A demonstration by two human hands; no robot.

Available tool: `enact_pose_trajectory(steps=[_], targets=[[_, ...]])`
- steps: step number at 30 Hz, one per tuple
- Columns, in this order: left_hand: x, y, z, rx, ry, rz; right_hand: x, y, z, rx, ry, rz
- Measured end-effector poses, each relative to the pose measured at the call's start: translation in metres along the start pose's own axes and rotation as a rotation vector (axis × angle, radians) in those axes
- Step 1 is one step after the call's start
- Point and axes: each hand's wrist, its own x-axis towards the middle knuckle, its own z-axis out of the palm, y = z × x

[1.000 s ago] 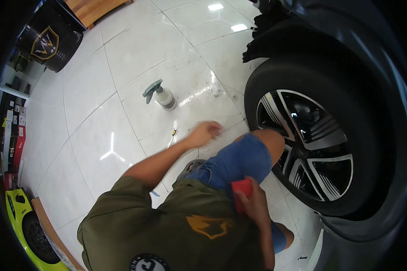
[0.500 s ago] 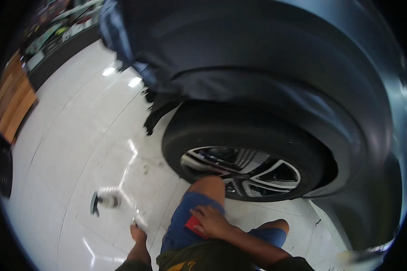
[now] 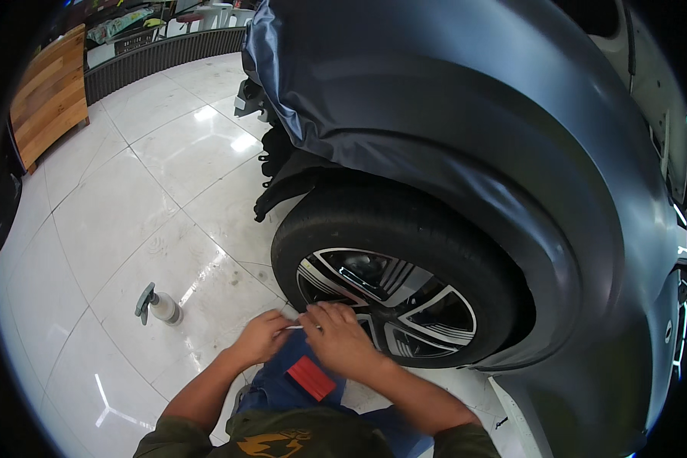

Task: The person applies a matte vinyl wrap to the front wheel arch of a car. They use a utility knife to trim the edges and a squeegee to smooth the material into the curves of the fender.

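My left hand (image 3: 261,337) and my right hand (image 3: 339,340) meet in front of the wheel (image 3: 389,305), fingers pinched. Between them is a thin, pale, stick-like tool (image 3: 293,327), its kind too small to make out; the left fingers close on one end, the right fingers on the other. Below them, a red rectangular squeegee (image 3: 311,378) lies on my blue-clothed thigh, untouched by either hand. Above the tyre, dark grey wrap film (image 3: 450,145) covers the car's fender, with loose wrinkled folds along its left edge and around the wheel arch.
A spray bottle (image 3: 160,305) with a dark green trigger head stands on the glossy white tiled floor (image 3: 122,229) to my left. Black ragged trim (image 3: 282,179) juts out ahead of the tyre. A wooden panel (image 3: 51,95) stands at the far left, by a dark ribbed strip.
My right hand has let go of the squeegee, leaving it on my thigh, and moved up. My left hand has risen from low beside my leg to meet it. The view has shifted.
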Motion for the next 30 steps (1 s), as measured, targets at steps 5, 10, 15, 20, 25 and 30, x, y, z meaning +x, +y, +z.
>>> enact_pose_trajectory(steps=[5, 10, 15, 20, 25, 30], targets=[[0.07, 0.065, 0.006, 0.049, 0.246, 0.348, -0.009, 0.026, -0.082, 0.03, -0.03, 0.067], [0.097, 0.099, 0.018, 0.067, 0.295, 0.44, -0.05, 0.055, -0.096, 0.042, -0.01, 0.118], [0.102, 0.084, 0.058, -0.542, 0.547, 0.124, -0.06, 0.057, -0.175, -0.129, 0.096, 0.273], [0.07, 0.039, 0.151, -0.545, 0.092, 0.077, -0.02, 0.047, -0.238, -0.348, 0.457, 0.048], [0.029, 0.032, 0.215, 0.161, -0.62, 0.294, 0.02, 0.051, -0.264, -0.575, 0.452, -0.041], [0.035, 0.025, 0.216, -0.052, -0.588, 0.146, 0.058, 0.06, -0.257, -0.681, 0.535, -0.178]])
